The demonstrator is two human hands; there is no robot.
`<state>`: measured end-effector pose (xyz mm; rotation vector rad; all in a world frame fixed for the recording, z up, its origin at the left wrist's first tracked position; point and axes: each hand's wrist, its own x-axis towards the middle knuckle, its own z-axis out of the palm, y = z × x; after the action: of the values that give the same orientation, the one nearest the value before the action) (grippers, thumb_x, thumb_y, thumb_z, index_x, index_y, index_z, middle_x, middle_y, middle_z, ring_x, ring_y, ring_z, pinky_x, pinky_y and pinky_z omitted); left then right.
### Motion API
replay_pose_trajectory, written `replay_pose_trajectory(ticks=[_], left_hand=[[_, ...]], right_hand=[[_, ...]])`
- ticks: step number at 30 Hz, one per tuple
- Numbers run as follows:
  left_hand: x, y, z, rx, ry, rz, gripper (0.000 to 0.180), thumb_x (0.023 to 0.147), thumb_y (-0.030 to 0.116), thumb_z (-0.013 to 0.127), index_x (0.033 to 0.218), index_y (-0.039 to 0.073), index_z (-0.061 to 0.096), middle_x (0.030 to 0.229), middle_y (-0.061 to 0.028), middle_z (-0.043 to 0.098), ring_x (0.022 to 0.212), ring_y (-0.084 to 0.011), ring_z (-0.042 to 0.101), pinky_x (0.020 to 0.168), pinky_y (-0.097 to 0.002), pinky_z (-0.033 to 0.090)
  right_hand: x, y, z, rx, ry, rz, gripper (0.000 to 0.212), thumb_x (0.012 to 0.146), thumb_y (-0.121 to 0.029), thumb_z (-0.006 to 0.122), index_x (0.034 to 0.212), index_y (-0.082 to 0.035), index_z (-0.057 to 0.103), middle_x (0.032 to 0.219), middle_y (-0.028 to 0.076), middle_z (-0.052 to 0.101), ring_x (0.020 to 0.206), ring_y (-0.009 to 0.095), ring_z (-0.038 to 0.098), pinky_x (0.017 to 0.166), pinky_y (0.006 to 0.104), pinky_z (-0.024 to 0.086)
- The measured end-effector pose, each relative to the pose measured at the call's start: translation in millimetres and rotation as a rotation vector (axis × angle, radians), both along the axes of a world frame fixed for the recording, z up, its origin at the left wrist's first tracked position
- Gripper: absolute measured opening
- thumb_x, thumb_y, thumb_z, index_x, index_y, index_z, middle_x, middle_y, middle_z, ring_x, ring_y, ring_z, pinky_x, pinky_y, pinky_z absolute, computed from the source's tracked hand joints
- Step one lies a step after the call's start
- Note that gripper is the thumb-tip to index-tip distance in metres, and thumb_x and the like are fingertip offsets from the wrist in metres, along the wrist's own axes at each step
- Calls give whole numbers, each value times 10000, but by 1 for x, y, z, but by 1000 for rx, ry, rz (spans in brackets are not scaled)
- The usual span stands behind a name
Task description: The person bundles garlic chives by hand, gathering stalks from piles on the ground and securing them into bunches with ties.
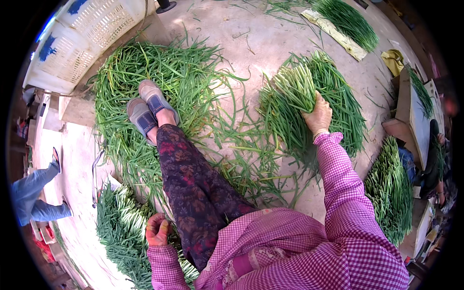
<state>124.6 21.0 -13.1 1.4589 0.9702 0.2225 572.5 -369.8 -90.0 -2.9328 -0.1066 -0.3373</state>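
My right hand [319, 115] is closed round the pale cut stems of a bunch of garlic chives [297, 84]. That bunch lies on a larger heap of chives [345, 113], whose dark leaves fan out to the right. My left hand [158, 229] is beside my thigh, over a long pile of chives [118, 232] at the lower left. Its stained fingers are curled in toward the thumb; whatever they may hold is too small to make out.
Loose leaves [145, 63] spread under my shoes and across the floor. A white plastic crate [96, 41] stands far left. More chives lie at the right [391, 193] and, beside a pale yellow strip [336, 34], at the far right. A person's legs [41, 193] show left.
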Motion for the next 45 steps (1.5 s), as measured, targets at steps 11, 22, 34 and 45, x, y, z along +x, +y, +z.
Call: replay_pose_trajectory(ticks=[11,22,34,45], left_hand=[[227,-175,46,-290,-805,-516,1231,607,156,894,1487,109,34,1375,-96,404,1190,-243,493,983,-389,452],[175,-164,62,-351,-878,-259,536,743,15,677,1230,15,451,949,-131,612,882,-239,603,842,-378,504],[135,-217,159,329,-1083,-285,480,771,44,693,1190,28,460,1004,-119,593,960,-236,579,984,-457,408],[75,-255,140,1356,-786,-1108,681,563,223,757,1222,242,589,1354,-127,462,1345,-335,348,1087,-565,240]], right_hand=[[-190,61,121,399,-77,534,919,580,-219,797,1368,-68,350,1072,144,525,981,338,501,865,434,405],[-251,60,162,274,169,812,906,658,-461,753,1367,-48,370,1167,153,524,1099,324,489,942,440,398],[-293,28,166,2229,1496,497,728,917,-593,402,1417,-68,329,1313,138,478,1189,254,496,976,422,424],[-226,12,150,2444,1293,432,378,914,-267,564,1187,-6,557,1053,142,658,895,240,658,807,391,545]])
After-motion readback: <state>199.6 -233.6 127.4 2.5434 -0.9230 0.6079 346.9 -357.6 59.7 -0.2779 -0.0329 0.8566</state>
